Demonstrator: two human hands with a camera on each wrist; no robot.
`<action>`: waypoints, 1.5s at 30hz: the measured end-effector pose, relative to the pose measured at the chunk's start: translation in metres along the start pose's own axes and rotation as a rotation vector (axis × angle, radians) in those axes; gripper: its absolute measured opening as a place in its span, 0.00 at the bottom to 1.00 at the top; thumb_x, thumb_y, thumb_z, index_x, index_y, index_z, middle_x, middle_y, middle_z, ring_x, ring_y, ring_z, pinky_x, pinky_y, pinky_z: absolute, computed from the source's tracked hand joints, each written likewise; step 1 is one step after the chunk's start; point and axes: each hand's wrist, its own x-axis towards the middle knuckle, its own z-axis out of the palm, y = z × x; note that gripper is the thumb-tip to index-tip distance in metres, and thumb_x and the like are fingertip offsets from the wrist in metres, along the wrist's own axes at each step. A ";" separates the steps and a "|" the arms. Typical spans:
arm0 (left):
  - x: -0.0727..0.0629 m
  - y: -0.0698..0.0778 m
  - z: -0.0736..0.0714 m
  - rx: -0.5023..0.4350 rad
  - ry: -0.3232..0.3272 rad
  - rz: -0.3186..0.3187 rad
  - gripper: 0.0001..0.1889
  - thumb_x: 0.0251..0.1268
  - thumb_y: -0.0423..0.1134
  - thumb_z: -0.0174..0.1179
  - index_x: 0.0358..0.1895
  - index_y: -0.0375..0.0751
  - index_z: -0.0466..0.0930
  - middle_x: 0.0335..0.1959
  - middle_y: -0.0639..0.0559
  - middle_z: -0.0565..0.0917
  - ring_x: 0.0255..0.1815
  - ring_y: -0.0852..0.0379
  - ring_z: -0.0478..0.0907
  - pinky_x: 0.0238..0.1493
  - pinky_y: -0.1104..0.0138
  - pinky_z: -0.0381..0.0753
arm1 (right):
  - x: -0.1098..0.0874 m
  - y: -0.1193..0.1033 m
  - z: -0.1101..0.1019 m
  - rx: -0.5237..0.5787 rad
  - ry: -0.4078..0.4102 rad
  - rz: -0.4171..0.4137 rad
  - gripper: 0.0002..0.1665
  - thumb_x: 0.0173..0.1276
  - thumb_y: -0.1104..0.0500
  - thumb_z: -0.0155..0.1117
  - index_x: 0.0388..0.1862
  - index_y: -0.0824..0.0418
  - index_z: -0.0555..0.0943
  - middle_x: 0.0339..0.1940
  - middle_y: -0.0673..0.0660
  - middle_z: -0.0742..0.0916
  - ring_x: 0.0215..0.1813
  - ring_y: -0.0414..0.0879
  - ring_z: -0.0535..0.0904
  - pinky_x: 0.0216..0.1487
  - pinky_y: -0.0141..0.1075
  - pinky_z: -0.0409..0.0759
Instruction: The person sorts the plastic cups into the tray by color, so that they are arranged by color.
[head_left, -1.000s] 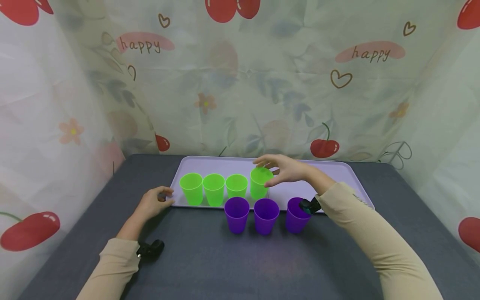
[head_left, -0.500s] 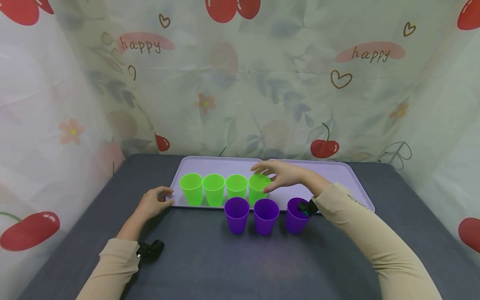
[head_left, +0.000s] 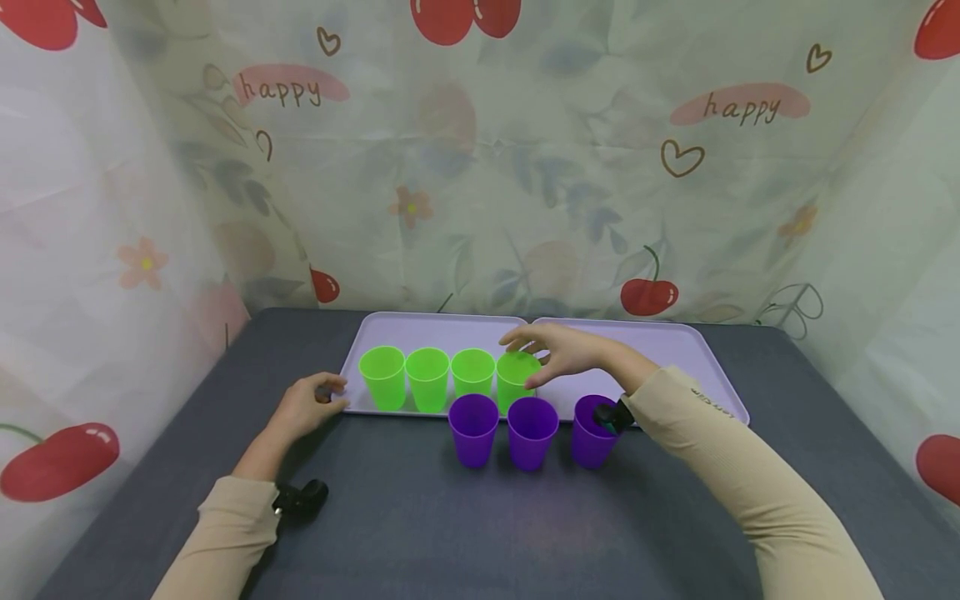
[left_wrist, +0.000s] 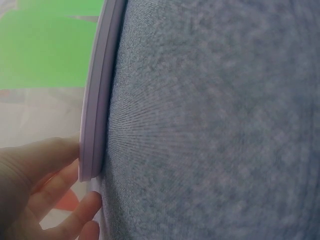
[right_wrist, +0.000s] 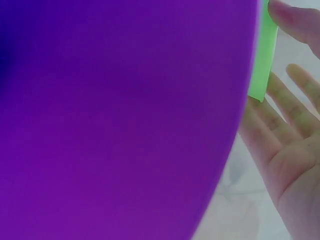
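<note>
Four would be several: green cups stand upright in a row on the left lilac tray [head_left: 442, 330]. In the head view, my right hand [head_left: 567, 348] holds the rightmost green cup [head_left: 513, 387] near its rim, thumb in front and fingers behind. The right wrist view shows a sliver of that green cup [right_wrist: 263, 57] between thumb and fingers, mostly hidden by a purple cup [right_wrist: 125, 130]. My left hand [head_left: 306, 406] holds the left tray's front left corner. In the left wrist view, the thumb presses the tray rim [left_wrist: 95, 110], with fingers around the corner.
Three purple cups stand upright on the dark cloth before the trays: left [head_left: 473, 433], middle [head_left: 532, 437] and right [head_left: 588, 446], the last under my right wrist. A second lilac tray [head_left: 652, 354] adjoins on the right. A patterned curtain [head_left: 480, 167] encloses the table.
My right hand has lowered the rightmost green cup and shifted it slightly left, into line with the other green cups. The left hand has stayed put.
</note>
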 end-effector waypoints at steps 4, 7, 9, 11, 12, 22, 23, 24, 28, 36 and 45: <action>0.001 -0.001 0.001 -0.003 0.001 0.000 0.17 0.59 0.35 0.61 0.50 0.29 0.76 0.45 0.33 0.81 0.42 0.40 0.79 0.42 0.53 0.77 | -0.001 -0.001 -0.001 0.006 -0.006 -0.002 0.42 0.55 0.60 0.70 0.67 0.63 0.63 0.66 0.65 0.72 0.67 0.63 0.68 0.62 0.55 0.70; 0.001 -0.001 0.001 -0.007 0.004 0.000 0.17 0.58 0.34 0.61 0.50 0.29 0.76 0.44 0.33 0.81 0.42 0.40 0.79 0.43 0.53 0.77 | -0.002 -0.003 -0.003 0.023 0.002 -0.002 0.42 0.56 0.59 0.70 0.68 0.63 0.62 0.68 0.64 0.70 0.68 0.63 0.67 0.64 0.56 0.67; 0.001 -0.001 0.001 -0.012 0.006 0.006 0.17 0.58 0.34 0.61 0.49 0.28 0.76 0.44 0.32 0.81 0.42 0.40 0.79 0.43 0.53 0.77 | -0.005 -0.005 -0.005 0.032 0.023 0.002 0.41 0.56 0.59 0.70 0.67 0.62 0.63 0.68 0.63 0.70 0.68 0.62 0.67 0.64 0.55 0.67; 0.001 -0.001 0.001 -0.016 0.007 0.011 0.17 0.58 0.33 0.61 0.49 0.28 0.76 0.44 0.32 0.81 0.42 0.39 0.80 0.43 0.52 0.78 | -0.008 -0.007 -0.008 0.034 0.059 -0.001 0.39 0.57 0.59 0.69 0.66 0.61 0.65 0.67 0.63 0.71 0.67 0.61 0.69 0.64 0.54 0.68; 0.001 -0.001 0.000 -0.017 0.008 0.014 0.17 0.58 0.33 0.61 0.49 0.28 0.76 0.44 0.32 0.81 0.42 0.39 0.80 0.43 0.52 0.78 | -0.010 -0.007 -0.010 0.032 0.080 -0.005 0.37 0.58 0.59 0.68 0.65 0.61 0.66 0.67 0.62 0.72 0.66 0.60 0.70 0.63 0.53 0.69; 0.000 -0.001 -0.001 -0.026 0.003 0.005 0.17 0.58 0.33 0.61 0.49 0.28 0.76 0.45 0.31 0.81 0.43 0.38 0.79 0.44 0.51 0.77 | -0.040 -0.009 -0.017 0.037 0.280 -0.026 0.23 0.64 0.60 0.62 0.58 0.64 0.74 0.59 0.63 0.79 0.59 0.58 0.77 0.58 0.45 0.76; 0.000 -0.001 -0.001 -0.025 0.003 0.007 0.17 0.58 0.34 0.61 0.49 0.28 0.76 0.45 0.32 0.81 0.43 0.38 0.79 0.44 0.52 0.77 | -0.044 -0.008 -0.016 0.036 0.299 -0.022 0.23 0.64 0.60 0.63 0.57 0.63 0.74 0.58 0.63 0.79 0.58 0.58 0.77 0.58 0.45 0.76; 0.000 -0.001 -0.001 -0.024 0.005 0.008 0.17 0.58 0.34 0.62 0.49 0.28 0.76 0.44 0.32 0.81 0.43 0.38 0.80 0.44 0.52 0.77 | -0.048 -0.007 -0.015 0.037 0.319 -0.017 0.23 0.64 0.60 0.63 0.57 0.63 0.74 0.58 0.63 0.80 0.58 0.57 0.78 0.57 0.45 0.76; -0.001 -0.001 -0.001 -0.025 0.007 0.009 0.17 0.58 0.34 0.62 0.49 0.28 0.76 0.44 0.32 0.81 0.42 0.39 0.79 0.44 0.51 0.77 | -0.067 0.000 -0.011 0.035 0.403 0.010 0.22 0.64 0.60 0.62 0.57 0.64 0.75 0.56 0.64 0.81 0.56 0.58 0.78 0.57 0.47 0.76; -0.001 0.000 -0.001 -0.026 0.000 0.004 0.17 0.58 0.34 0.62 0.49 0.28 0.76 0.44 0.32 0.81 0.43 0.38 0.79 0.45 0.51 0.77 | -0.114 0.025 -0.001 -0.002 0.568 0.168 0.22 0.66 0.57 0.60 0.57 0.65 0.74 0.56 0.64 0.81 0.56 0.56 0.78 0.57 0.45 0.76; 0.000 -0.001 0.001 -0.024 -0.002 0.004 0.17 0.58 0.34 0.62 0.50 0.28 0.76 0.45 0.32 0.81 0.43 0.38 0.79 0.45 0.51 0.77 | -0.166 0.064 0.011 -0.069 0.731 0.347 0.25 0.66 0.51 0.60 0.57 0.65 0.74 0.55 0.66 0.81 0.52 0.43 0.78 0.46 0.16 0.72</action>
